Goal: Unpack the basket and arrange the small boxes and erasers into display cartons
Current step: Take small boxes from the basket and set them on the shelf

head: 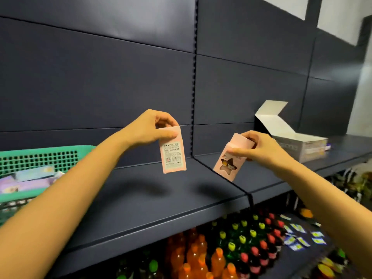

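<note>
My left hand [150,128] pinches the top of a small pink box [173,156], which hangs upright above the dark shelf with its white label side toward me. My right hand [255,147] grips a second pink box [229,164] by its upper end; this one is tilted and shows a star-shaped window. A green plastic basket [46,156] stands at the far left of the shelf with several pastel packs inside. An open white display carton [298,141] with its lid raised sits on the shelf to the right, beyond my right hand.
The dark blue shelf [141,198] runs across the view, with a seam between two sections under my right hand. Dark back panels rise behind it. Below the shelf stand rows of drink bottles [201,256] with orange, yellow and red caps.
</note>
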Available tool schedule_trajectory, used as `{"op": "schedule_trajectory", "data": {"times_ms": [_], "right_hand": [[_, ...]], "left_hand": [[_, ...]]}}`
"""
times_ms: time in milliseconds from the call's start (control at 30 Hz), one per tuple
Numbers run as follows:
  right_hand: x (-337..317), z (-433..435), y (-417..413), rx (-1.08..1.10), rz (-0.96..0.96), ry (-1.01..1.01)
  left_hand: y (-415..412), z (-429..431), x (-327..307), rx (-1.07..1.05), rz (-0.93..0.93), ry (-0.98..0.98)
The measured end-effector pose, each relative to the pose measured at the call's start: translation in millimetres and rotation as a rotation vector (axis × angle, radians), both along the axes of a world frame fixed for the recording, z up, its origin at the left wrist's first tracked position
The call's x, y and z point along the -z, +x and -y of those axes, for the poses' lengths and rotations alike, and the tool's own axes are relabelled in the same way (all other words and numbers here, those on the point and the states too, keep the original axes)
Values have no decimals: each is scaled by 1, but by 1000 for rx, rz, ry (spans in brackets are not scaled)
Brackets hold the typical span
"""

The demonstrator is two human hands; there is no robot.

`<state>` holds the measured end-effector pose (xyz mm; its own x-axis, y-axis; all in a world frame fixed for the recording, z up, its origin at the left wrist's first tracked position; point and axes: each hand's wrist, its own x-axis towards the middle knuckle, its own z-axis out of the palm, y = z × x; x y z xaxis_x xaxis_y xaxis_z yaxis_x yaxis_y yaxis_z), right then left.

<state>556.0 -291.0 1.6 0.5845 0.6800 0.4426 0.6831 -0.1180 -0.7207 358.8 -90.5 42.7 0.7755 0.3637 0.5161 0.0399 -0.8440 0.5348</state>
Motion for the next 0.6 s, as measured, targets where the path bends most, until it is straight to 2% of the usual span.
{"op": "schedule_trajectory", "data": {"times_ms": [300, 600], "right_hand": [[10, 46, 125, 25, -59, -3], [32, 22, 235, 7, -69, -41]], "left_hand": [[142, 44, 15, 59, -85, 2], [262, 14, 33, 79, -207, 24]]}}
